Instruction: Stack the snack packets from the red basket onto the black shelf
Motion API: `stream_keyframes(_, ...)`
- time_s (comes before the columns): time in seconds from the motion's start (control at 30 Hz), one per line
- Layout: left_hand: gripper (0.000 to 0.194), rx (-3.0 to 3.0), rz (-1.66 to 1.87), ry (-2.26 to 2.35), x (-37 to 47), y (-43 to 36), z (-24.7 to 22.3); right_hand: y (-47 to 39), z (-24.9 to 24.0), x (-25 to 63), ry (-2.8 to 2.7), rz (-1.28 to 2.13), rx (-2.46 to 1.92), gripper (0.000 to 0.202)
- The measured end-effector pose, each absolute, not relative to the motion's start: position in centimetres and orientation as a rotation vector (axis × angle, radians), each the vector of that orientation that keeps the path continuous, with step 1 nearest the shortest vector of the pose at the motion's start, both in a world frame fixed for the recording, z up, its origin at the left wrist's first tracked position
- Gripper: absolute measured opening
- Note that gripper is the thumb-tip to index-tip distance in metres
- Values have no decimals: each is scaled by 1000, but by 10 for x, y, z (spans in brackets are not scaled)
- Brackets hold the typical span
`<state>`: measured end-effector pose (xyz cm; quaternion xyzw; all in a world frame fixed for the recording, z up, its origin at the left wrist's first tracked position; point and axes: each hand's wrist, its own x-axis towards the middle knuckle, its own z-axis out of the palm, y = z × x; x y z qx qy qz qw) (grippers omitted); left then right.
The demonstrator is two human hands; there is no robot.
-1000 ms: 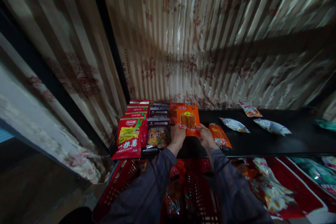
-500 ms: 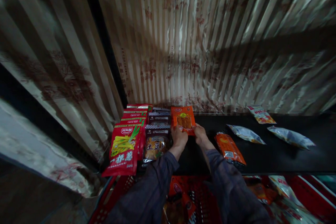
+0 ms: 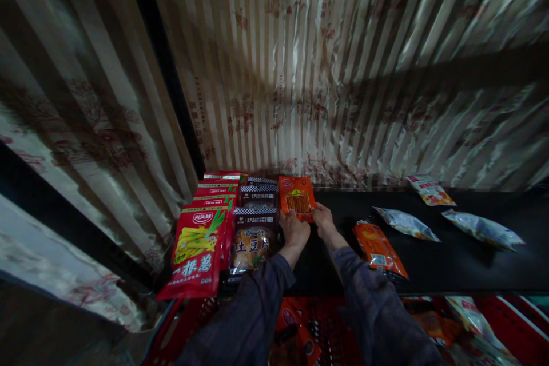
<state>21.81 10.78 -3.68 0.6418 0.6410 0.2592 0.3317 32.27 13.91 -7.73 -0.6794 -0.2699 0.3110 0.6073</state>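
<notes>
An orange snack packet (image 3: 297, 194) stands near the back of the black shelf (image 3: 315, 269), tilted slightly with its front facing me. My left hand (image 3: 294, 231) grips its lower left corner, and my right hand (image 3: 325, 221) pinches the lower right edge. Just left of it is a row of dark potato chip bags (image 3: 253, 246), close beside my left hand. Farther left, several red snack bags (image 3: 198, 246) overlap in a row. Another orange packet (image 3: 380, 247) lies flat to the right of my right forearm.
Two silvery-white packets (image 3: 407, 223) and a white and red packet (image 3: 431, 190) lie on the shelf at right. Below the front edge, a red basket (image 3: 171, 331) holds more packets. A striped curtain (image 3: 257, 68) hangs behind, and a dark post (image 3: 165, 63) rises at left.
The view has shifted slightly, so the shelf sits a little lower. Both hands keep hold of the orange packet, which stays in nearly the same place beside the dark bags.
</notes>
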Motion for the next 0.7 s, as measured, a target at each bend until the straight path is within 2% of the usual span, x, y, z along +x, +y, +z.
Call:
stream_keyframes(0.27, 50, 1619, 758, 1654, 219, 110, -42, 140, -85, 326, -836, 591, -1884, 33)
stream_keyframes(0.7, 43, 1597, 761, 1626, 216, 119, -34, 129, -59, 321, -1000, 477, -2318, 36)
